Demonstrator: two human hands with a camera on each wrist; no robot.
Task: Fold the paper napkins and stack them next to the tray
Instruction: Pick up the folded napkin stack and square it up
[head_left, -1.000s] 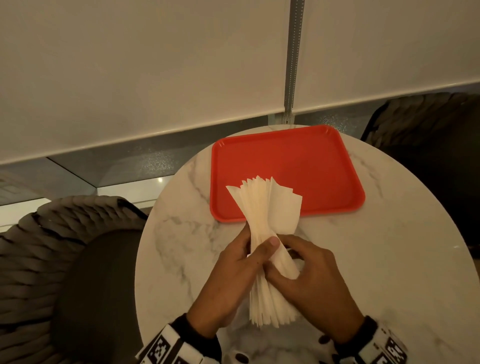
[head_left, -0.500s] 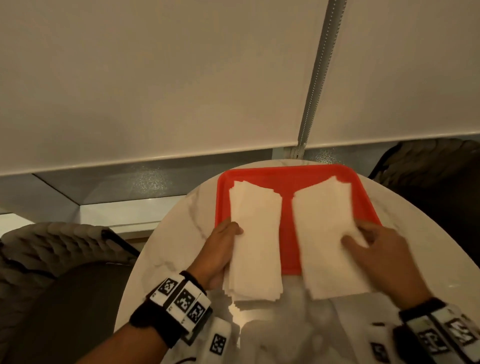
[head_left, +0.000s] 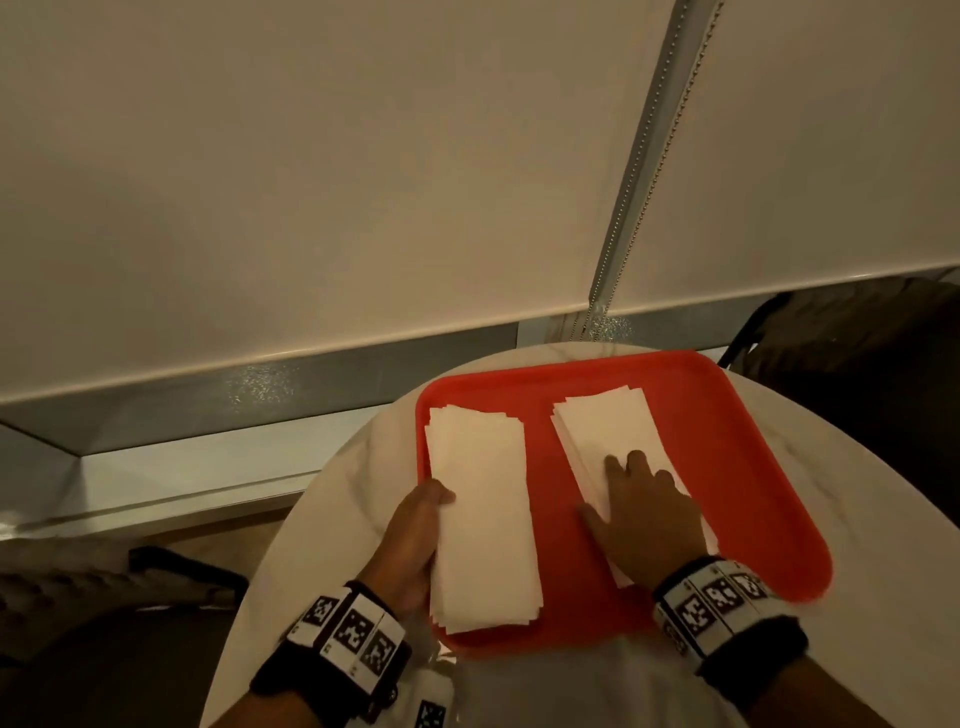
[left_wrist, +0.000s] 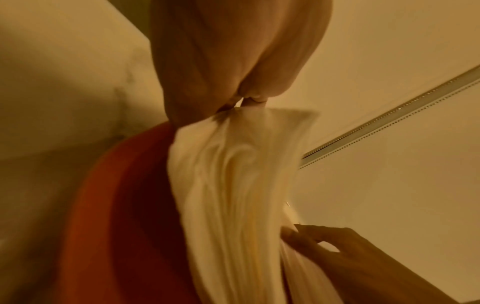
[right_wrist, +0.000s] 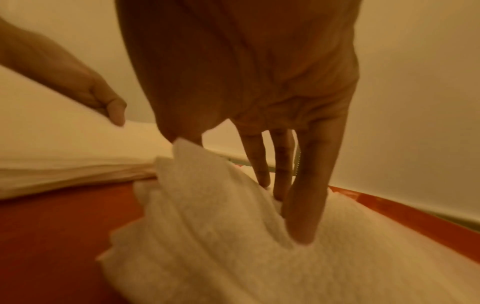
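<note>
The single bundle of white paper napkins is now split into two piles on the red plastic tray (head_left: 748, 467): the left hand (head_left: 415, 540) grips the left pile (head_left: 483, 519), the flat-fingered right hand (head_left: 644, 519) presses down the right pile (head_left: 602, 431); folding has not begun.

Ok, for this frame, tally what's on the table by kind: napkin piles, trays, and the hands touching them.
Napkin piles: 2, the left pile and the right pile, both on the tray
Red trays: 1, on the marble table
Hands: 2, the left hand holding the left pile, the right hand pressing flat on the right pile
Total: 5
</note>
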